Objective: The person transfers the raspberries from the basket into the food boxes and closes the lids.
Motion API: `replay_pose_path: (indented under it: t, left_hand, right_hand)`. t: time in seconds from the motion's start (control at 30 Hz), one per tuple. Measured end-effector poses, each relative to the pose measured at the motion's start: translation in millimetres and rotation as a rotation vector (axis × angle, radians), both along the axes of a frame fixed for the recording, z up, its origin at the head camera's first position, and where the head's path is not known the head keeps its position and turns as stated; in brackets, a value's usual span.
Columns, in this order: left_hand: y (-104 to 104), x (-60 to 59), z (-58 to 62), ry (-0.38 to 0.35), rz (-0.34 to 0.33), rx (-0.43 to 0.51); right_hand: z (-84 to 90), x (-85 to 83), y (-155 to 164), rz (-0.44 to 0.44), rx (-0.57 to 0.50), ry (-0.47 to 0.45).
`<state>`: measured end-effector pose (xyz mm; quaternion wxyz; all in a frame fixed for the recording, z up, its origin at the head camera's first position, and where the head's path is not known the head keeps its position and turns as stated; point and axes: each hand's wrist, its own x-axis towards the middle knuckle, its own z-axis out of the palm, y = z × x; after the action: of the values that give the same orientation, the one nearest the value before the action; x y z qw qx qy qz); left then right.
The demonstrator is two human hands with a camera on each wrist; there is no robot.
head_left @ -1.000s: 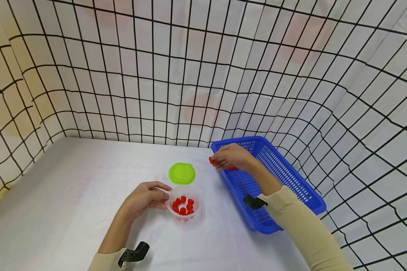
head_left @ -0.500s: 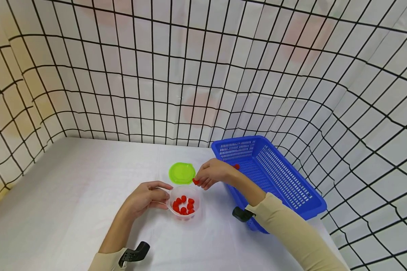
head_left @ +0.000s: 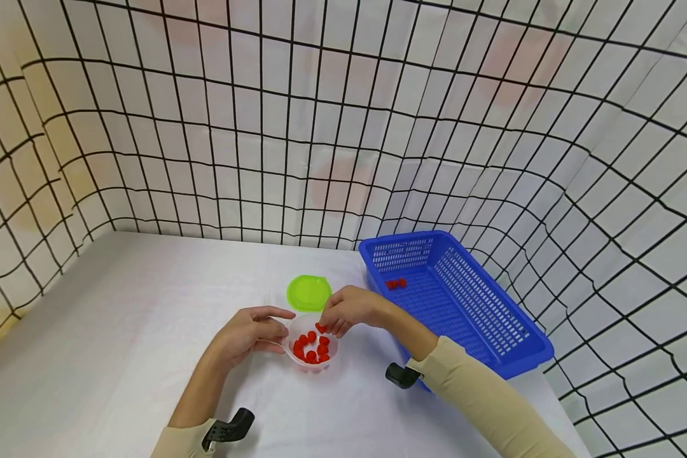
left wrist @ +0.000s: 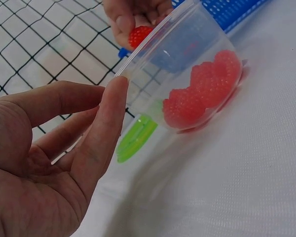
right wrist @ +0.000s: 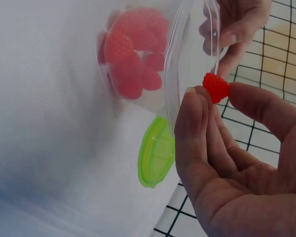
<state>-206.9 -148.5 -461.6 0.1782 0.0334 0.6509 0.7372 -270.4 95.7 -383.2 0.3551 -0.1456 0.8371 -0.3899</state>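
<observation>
A clear plastic tub (head_left: 313, 370) stands on the white table with several red raspberries (left wrist: 204, 91) on its bottom. At its left side my left hand (head_left: 249, 334) pinches the tub's rim between thumb and finger. My right hand (head_left: 352, 310) is over the tub's far right rim, and its thumb and fingertips pinch a single raspberry (right wrist: 216, 88). That raspberry is level with the rim, above the ones inside. Just behind the tub lies a green lid (head_left: 309, 293), flat on the table.
A blue perforated basket (head_left: 464, 305) stands to the right, with a few raspberries (head_left: 396, 284) at its far left corner. Black wire grid panels (head_left: 286, 133) rise behind the table and along both sides.
My right hand has moved left from the basket to the tub, carrying a raspberry. The left hand has kept its hold on the rim.
</observation>
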Motion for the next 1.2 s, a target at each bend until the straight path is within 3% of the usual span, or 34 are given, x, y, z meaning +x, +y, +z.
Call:
replay_pose_path:
  t: [0.37, 0.8, 1.2]
  left_hand:
    - [0.2, 1.0, 0.7, -0.003, 0.003, -0.001]
    - [0.5, -0.3, -0.7, 0.003, 0.002, 0.003]
    - [-0.2, -0.5, -1.5, 0.007, -0.009, 0.005]
  right_hand:
    - [-7.6, -0.9, 0.2, 0.025, 0.029, 0.018]
    - [-4.3, -0.3, 1.3, 0.051, 0.026, 0.007]
    - [-4.3, -2.5, 4.6, 0.019, -0.002, -0.023]
